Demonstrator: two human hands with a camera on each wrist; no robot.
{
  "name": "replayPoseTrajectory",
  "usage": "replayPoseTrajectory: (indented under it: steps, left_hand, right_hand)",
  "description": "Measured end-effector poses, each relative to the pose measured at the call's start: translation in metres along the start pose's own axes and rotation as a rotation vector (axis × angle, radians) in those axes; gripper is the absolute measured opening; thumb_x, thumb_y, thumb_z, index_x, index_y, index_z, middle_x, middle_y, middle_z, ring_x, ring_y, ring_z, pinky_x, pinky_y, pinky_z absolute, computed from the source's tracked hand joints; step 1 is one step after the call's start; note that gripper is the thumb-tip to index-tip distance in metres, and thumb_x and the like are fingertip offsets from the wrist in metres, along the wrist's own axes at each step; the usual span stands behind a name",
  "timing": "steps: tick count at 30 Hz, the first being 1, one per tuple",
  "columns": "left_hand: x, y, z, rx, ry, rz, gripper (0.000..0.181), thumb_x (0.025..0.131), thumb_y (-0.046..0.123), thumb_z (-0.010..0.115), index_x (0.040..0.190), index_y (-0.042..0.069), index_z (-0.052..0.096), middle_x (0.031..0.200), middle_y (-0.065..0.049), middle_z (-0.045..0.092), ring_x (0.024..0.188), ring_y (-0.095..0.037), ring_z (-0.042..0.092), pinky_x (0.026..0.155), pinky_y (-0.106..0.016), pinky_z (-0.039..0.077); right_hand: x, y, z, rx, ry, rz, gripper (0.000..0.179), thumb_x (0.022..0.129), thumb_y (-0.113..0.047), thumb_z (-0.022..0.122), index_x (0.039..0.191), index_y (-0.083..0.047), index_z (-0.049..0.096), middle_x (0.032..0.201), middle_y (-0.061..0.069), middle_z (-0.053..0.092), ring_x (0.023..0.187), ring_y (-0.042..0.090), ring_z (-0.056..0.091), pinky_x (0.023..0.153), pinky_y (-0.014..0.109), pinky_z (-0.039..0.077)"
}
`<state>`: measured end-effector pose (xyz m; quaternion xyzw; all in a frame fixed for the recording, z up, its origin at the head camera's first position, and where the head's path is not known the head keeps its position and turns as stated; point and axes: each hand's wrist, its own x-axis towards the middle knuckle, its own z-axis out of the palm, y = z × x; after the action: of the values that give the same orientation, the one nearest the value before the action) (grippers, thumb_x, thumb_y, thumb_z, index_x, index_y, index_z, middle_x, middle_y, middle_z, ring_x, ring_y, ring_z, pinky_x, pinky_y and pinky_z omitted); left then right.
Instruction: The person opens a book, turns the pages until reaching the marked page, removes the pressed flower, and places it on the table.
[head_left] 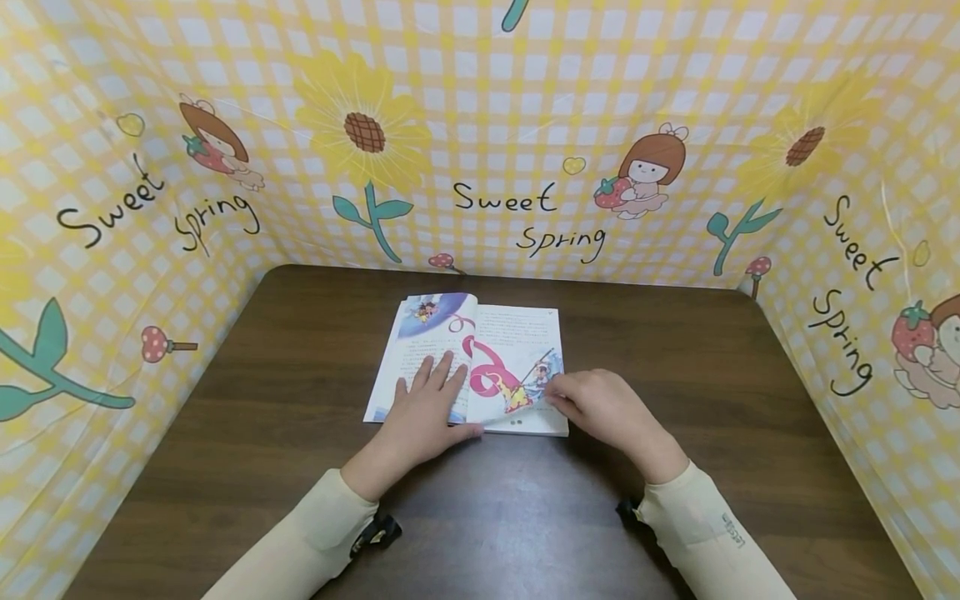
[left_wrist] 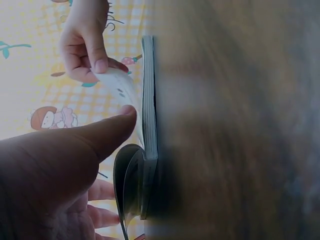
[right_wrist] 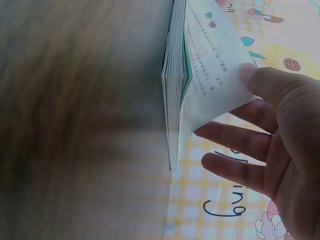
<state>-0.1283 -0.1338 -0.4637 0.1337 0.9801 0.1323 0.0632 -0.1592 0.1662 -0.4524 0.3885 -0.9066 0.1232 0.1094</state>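
An illustrated book (head_left: pixel 513 325) lies spread on the table, with a pink ribbon drawing across its right page. The left hand (head_left: pixel 427 410) rests on the left page with its fingers spread, and its thumb reaches over the fold near the bottom edge. At the lower right corner, the right hand (head_left: pixel 600 407) pinches a page (right_wrist: pixel 220 70) between thumb and fingers. That page is lifted off the stack and bends upward, as the right wrist view shows. In the left wrist view the raised page (left_wrist: pixel 117 85) runs from the right hand's fingertips down toward the left thumb.
The dark wooden table (head_left: pixel 300 333) extends around the book. A yellow checked cloth (head_left: pixel 480 117) with flowers and cartoon figures hangs behind it and along both sides. Black straps (head_left: pixel 377 533) show at the sleeve cuffs.
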Motion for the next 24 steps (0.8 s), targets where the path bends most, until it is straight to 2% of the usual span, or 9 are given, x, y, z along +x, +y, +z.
replayPoseTrajectory:
  steps: [5,13,15,18,21,24]
  left_hand:
    - [-0.0004,0.0017,0.0004,0.000,0.012,-0.002,0.103,0.082,0.067,0.075,0.162,0.017,0.033,0.171,-0.012,0.018,0.157,-0.041,0.013,0.113,-0.077,0.019]
    - [0.0017,0.0020,0.0026,0.010,0.037,-0.014,0.097,0.084,0.065,0.073,0.161,0.018,0.036,0.171,-0.012,0.020,0.157,-0.041,0.015,0.113,-0.077,0.021]
    - [0.0018,0.0020,0.0024,0.010,0.039,-0.013,0.095,0.086,0.063,0.072,0.161,0.018,0.036,0.171,-0.012,0.021,0.157,-0.041,0.015,0.113,-0.077,0.021]
    - [0.0018,0.0022,0.0021,0.010,0.044,-0.011,0.092,0.087,0.061,0.071,0.161,0.018,0.036,0.170,-0.012,0.022,0.157,-0.041,0.016,0.113,-0.077,0.021]
    - [0.0017,0.0025,0.0021,0.008,0.051,-0.007,0.091,0.089,0.059,0.071,0.161,0.017,0.036,0.170,-0.013,0.023,0.156,-0.042,0.017,0.112,-0.077,0.021]
    - [0.0021,0.0026,0.0024,0.007,0.058,-0.006,0.092,0.090,0.057,0.070,0.163,0.017,0.031,0.170,-0.014,0.023,0.156,-0.042,0.018,0.113,-0.076,0.021]
  right_hand:
    - [0.0013,-0.0020,-0.0006,-0.014,0.052,0.001,0.006,0.092,-0.024,0.079,0.095,-0.020,0.075,0.080,-0.011,0.072,0.062,0.004,0.053,0.063,0.026,0.049]
    - [0.0026,-0.0027,-0.0016,-0.012,0.107,-0.014,0.010,0.091,-0.024,0.080,0.097,-0.018,0.075,0.085,-0.008,0.074,0.068,0.007,0.062,0.068,0.030,0.054]
    - [0.0027,-0.0020,-0.0022,-0.011,0.132,-0.021,0.012,0.091,-0.023,0.080,0.100,-0.017,0.075,0.089,-0.006,0.075,0.075,0.010,0.066,0.073,0.032,0.056]
    - [0.0028,-0.0006,-0.0037,-0.007,0.171,-0.016,0.019,0.091,-0.022,0.080,0.108,-0.015,0.074,0.103,-0.002,0.076,0.093,0.016,0.071,0.084,0.038,0.057]
    - [0.0025,0.0008,-0.0050,-0.005,0.199,0.010,0.030,0.091,-0.023,0.079,0.118,-0.013,0.072,0.122,0.003,0.072,0.112,0.023,0.069,0.094,0.044,0.055]
    - [0.0025,0.0023,-0.0055,-0.004,0.217,0.048,0.037,0.091,-0.023,0.077,0.126,-0.014,0.069,0.135,0.005,0.066,0.122,0.026,0.064,0.098,0.047,0.053]
